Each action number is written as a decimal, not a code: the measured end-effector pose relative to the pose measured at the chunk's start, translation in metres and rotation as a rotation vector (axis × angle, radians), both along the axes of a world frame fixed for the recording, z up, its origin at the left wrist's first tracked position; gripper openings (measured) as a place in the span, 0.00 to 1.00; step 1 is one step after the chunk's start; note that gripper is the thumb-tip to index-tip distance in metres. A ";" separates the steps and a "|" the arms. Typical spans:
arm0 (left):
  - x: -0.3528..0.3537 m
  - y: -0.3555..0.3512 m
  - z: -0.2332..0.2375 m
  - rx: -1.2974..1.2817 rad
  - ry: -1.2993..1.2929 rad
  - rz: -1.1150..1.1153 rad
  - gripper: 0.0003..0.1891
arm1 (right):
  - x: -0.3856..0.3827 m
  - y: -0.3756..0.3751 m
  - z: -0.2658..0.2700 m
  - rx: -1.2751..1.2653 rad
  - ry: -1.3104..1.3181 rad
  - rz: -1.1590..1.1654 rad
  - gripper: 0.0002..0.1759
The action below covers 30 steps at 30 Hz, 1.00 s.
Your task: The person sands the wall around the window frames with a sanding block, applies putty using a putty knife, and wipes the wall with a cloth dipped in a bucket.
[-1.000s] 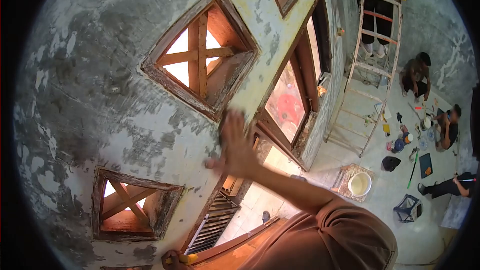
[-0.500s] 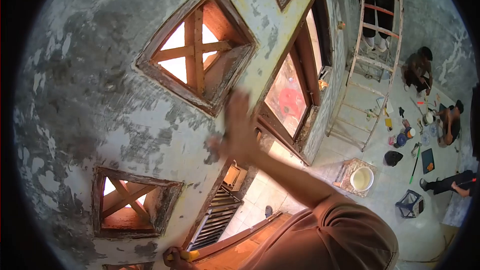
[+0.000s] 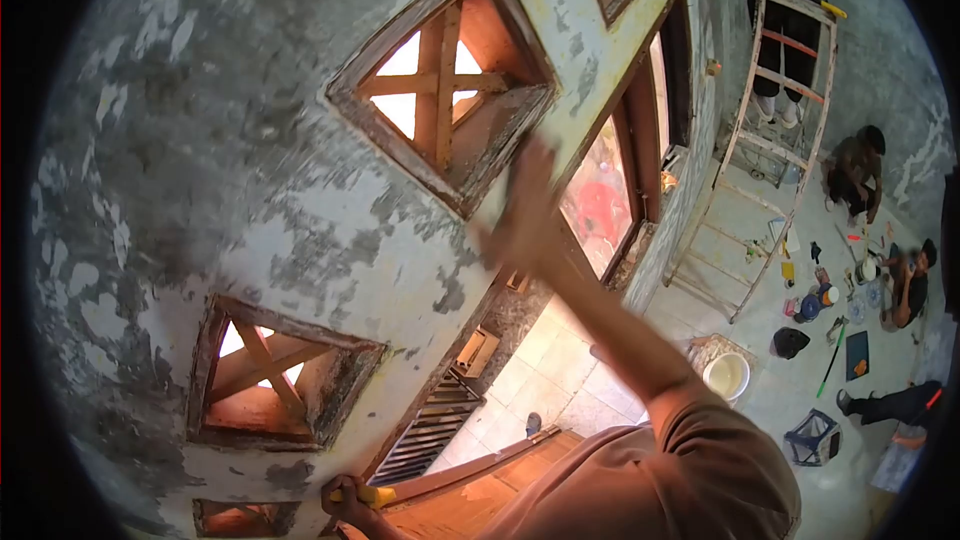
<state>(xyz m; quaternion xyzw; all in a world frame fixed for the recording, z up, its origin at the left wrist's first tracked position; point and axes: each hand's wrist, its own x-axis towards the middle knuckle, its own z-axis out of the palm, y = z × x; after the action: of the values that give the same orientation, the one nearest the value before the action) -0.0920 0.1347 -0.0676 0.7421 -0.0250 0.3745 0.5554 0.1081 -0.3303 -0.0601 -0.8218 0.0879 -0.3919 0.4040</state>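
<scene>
My right hand is raised against the patchy grey and cream wall, beside the lower right edge of a diamond-shaped wooden vent frame. Motion blurs it, but the thumb stands apart from the stretched fingers and nothing shows in it. At the lower left, my left hand is closed round a yellow object, close to the top edge of an orange-brown wooden panel. A second framed vent lies above my left hand.
A paint-marked ladder stands at the right, with a person in dark clothes behind it. Two people sit on the floor near scattered tools. A white bucket stands below. Another person's leg reaches in at the right edge.
The view has shifted, so the upper vent and ladder appear farther right. My right hand is still at the wall below that vent; my left hand still grips the yellow object.
</scene>
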 end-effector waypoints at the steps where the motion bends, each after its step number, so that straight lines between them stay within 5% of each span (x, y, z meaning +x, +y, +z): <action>1: 0.000 -0.001 0.000 -0.007 0.007 0.019 0.04 | 0.038 -0.039 -0.005 0.091 -0.150 -0.120 0.63; 3: -0.001 -0.008 0.003 -0.052 0.026 0.016 0.05 | 0.061 -0.109 0.026 0.427 -0.095 -0.134 0.59; 5: -0.003 -0.008 0.000 -0.076 0.046 0.019 0.05 | 0.064 -0.101 0.032 0.460 -0.079 -0.140 0.59; 7: 0.000 -0.006 -0.001 -0.060 0.002 0.037 0.05 | 0.020 -0.020 0.030 0.290 -0.073 -0.098 0.62; 9: 0.000 -0.008 0.000 -0.038 -0.008 0.046 0.04 | -0.037 0.050 0.018 0.029 0.210 0.070 0.66; 11: 0.000 -0.007 0.002 -0.033 0.023 0.042 0.04 | -0.054 0.083 -0.010 0.052 -0.008 0.244 0.68; 14: 0.001 -0.002 -0.001 -0.031 0.021 0.037 0.04 | 0.004 0.009 -0.010 0.036 -0.086 0.017 0.65; 18: -0.002 -0.006 -0.001 -0.061 0.011 -0.012 0.05 | 0.069 -0.113 0.040 0.617 -0.126 -0.125 0.62; 22: 0.000 -0.006 -0.005 -0.117 0.005 0.042 0.05 | 0.017 0.011 0.020 0.196 -0.029 -0.122 0.65; 24: 0.000 0.004 -0.010 -0.084 0.005 0.041 0.04 | -0.048 0.072 0.004 0.114 -0.038 0.228 0.68; 27: 0.000 0.000 -0.004 -0.062 0.000 0.015 0.04 | -0.033 0.039 -0.002 -0.093 -0.008 0.136 0.69; 30: 0.001 0.000 -0.005 -0.074 0.006 0.018 0.04 | 0.041 -0.061 0.019 0.238 -0.107 -0.123 0.60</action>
<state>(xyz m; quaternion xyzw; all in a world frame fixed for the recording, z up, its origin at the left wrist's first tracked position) -0.0912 0.1345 -0.0731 0.7223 -0.0026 0.3778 0.5793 0.1496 -0.3917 -0.0413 -0.7392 0.1622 -0.4459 0.4779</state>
